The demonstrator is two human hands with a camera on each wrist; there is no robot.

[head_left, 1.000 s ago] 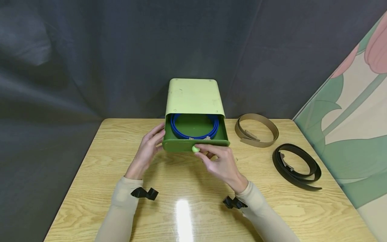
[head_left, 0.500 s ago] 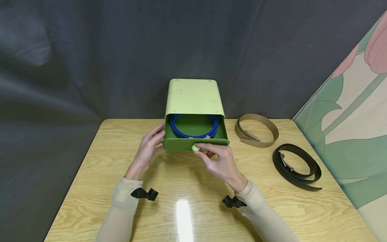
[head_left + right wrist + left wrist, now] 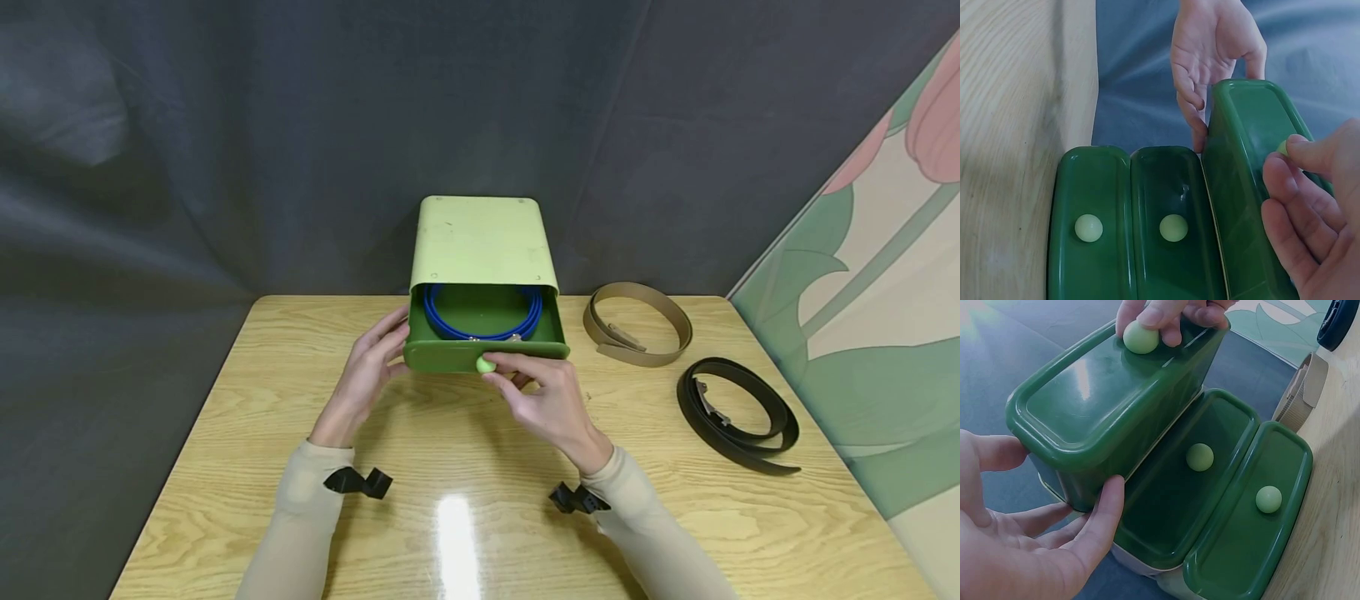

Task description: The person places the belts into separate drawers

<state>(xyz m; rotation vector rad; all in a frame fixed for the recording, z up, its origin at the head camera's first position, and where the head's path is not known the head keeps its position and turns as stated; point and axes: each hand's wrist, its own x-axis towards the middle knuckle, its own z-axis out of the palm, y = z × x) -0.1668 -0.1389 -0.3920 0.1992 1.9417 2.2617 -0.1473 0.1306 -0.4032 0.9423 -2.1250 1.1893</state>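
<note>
A small pale-green cabinet stands at the table's far edge. Its top drawer, dark green, is pulled partway out, and a coiled blue belt with metal ends lies inside. My right hand pinches the round light-green knob on the drawer front between thumb and fingers. At the drawer's left end, my left hand touches the side and lower corner with extended fingers. Two lower drawers show closed in both wrist views, the middle drawer and the bottom drawer, each with its own knob.
To the cabinet's right, a coiled tan belt lies on the wooden table. Nearer me is a coiled black belt with a metal buckle. A dark curtain hangs behind, and a flower-patterned panel borders the right.
The drawer front and its knob have shifted very slightly away from me, with my right hand still pinching the knob. My left hand keeps its place at the drawer's left end.
</note>
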